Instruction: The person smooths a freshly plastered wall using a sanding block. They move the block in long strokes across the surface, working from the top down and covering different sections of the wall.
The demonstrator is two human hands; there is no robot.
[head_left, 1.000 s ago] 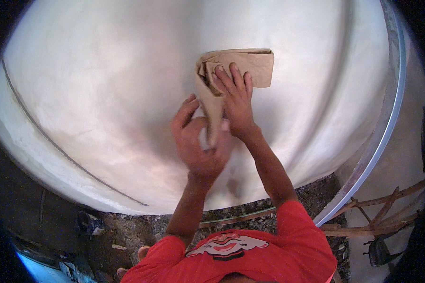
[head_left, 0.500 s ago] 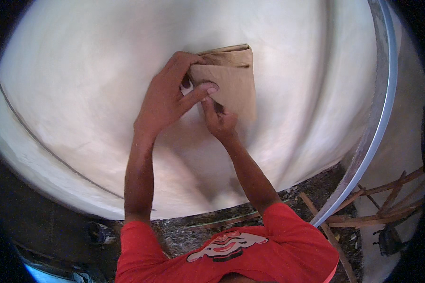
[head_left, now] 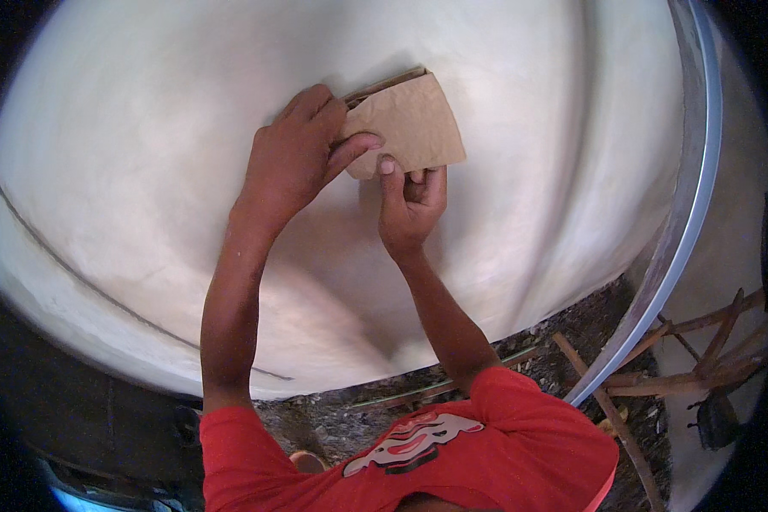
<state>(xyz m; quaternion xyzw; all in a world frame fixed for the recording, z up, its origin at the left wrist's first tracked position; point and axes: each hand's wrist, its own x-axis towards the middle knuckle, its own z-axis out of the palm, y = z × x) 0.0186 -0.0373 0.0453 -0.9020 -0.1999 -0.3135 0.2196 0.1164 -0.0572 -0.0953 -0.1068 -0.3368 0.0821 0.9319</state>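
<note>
One red shirt fills the near edge. Beyond it, two hands meet on one folded brown sheet lying flat on the big white curved surface. The right hand pinches the sheet's lower edge; the left hand grips its left side, fingers curled.

Two hands, the left hand and the right hand, meet at one folded brown sheet lying against one big white curved surface. One metal rim edges that surface. Several wooden sticks lie below the rim.
</note>
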